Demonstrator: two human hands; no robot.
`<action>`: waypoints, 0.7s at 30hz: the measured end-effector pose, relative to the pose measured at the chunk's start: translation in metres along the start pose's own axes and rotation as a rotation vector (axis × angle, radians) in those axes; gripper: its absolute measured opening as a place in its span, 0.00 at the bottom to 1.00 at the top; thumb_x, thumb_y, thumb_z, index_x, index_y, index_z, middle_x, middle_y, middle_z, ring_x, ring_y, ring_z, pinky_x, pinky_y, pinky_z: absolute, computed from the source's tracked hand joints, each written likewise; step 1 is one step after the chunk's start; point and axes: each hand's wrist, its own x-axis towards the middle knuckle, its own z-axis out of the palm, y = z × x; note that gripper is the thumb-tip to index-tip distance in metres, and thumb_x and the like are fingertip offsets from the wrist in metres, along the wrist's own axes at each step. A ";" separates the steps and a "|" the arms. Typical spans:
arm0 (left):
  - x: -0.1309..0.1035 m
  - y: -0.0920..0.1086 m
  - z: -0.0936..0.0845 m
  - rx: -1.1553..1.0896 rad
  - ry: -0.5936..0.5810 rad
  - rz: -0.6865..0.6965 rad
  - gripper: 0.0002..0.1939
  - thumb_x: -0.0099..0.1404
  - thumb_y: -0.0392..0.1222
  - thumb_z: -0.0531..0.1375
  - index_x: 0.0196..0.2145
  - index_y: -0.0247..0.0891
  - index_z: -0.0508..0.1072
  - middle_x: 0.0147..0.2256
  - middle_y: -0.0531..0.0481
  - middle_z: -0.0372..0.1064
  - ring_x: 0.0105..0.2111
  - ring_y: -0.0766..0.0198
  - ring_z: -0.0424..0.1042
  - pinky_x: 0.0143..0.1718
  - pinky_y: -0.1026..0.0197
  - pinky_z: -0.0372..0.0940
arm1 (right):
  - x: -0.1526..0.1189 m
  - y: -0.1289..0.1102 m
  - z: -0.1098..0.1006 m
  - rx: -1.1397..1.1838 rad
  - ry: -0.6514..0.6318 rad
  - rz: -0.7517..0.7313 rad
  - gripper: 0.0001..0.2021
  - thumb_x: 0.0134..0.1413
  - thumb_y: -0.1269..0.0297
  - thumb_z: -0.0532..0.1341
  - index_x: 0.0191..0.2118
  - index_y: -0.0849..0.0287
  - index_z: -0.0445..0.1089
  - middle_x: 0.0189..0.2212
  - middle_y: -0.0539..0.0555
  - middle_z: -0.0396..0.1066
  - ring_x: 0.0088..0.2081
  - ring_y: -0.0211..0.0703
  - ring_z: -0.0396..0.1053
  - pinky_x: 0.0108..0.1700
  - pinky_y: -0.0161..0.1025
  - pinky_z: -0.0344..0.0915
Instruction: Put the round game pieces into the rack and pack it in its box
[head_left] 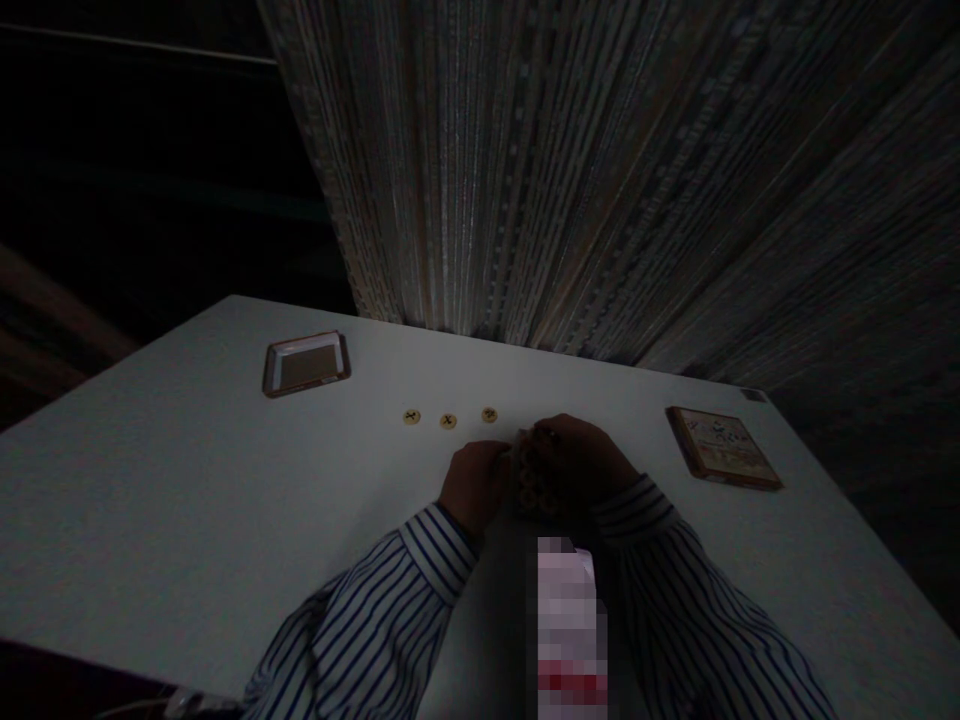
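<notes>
Between my hands is a small dark tray (535, 516) with several round wooden pieces (529, 497) in it. My left hand (474, 482) grips its left edge, thumb and fingers drawn together there. Curled over the tray's far right part is my right hand (581, 455); its fingers are closed, and what they hold is hidden in shadow. Three pale wooden discs with dark marks, like Chinese chess pieces, lie in a loose row beyond my left hand: a left disc (412, 416), a middle disc (448, 421) and a right disc (489, 414).
An open shallow box part (307, 363) with a pale inner rim lies at the far left of the white table (225, 500). At the right is a flat box (724, 447) with a printed top. A striped curtain (480, 180) hangs along the table's far edge. The light is dim.
</notes>
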 end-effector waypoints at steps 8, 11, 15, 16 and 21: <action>0.000 0.000 -0.001 0.003 -0.001 0.000 0.13 0.61 0.37 0.52 0.40 0.36 0.73 0.37 0.44 0.73 0.38 0.57 0.71 0.40 0.55 0.65 | 0.000 0.000 0.002 -0.045 -0.035 -0.022 0.13 0.58 0.59 0.49 0.37 0.58 0.69 0.33 0.54 0.70 0.34 0.40 0.67 0.35 0.34 0.58; 0.000 0.001 -0.002 -0.002 -0.005 -0.006 0.12 0.60 0.37 0.52 0.40 0.36 0.73 0.37 0.45 0.74 0.39 0.58 0.71 0.41 0.56 0.65 | 0.001 0.000 0.003 -0.049 -0.044 -0.034 0.14 0.59 0.59 0.49 0.36 0.58 0.69 0.33 0.54 0.70 0.34 0.39 0.67 0.35 0.33 0.58; 0.000 0.000 0.000 -0.002 0.017 -0.014 0.12 0.60 0.37 0.53 0.40 0.37 0.73 0.37 0.46 0.74 0.38 0.58 0.71 0.41 0.57 0.65 | 0.002 -0.001 0.003 -0.043 -0.056 -0.035 0.14 0.59 0.59 0.48 0.36 0.58 0.69 0.33 0.54 0.70 0.34 0.39 0.67 0.35 0.33 0.58; 0.000 0.000 0.000 -0.002 0.019 -0.015 0.12 0.60 0.37 0.53 0.40 0.37 0.73 0.37 0.46 0.74 0.38 0.58 0.71 0.41 0.57 0.65 | 0.002 -0.002 0.002 -0.039 -0.059 -0.035 0.14 0.59 0.60 0.48 0.36 0.58 0.69 0.33 0.55 0.70 0.34 0.39 0.67 0.35 0.33 0.59; 0.002 0.003 -0.004 -0.008 -0.016 -0.020 0.12 0.60 0.36 0.53 0.39 0.37 0.74 0.36 0.46 0.74 0.38 0.58 0.71 0.40 0.57 0.66 | 0.001 -0.002 0.000 -0.006 -0.088 -0.040 0.12 0.58 0.63 0.50 0.39 0.58 0.69 0.36 0.55 0.70 0.36 0.39 0.67 0.37 0.33 0.60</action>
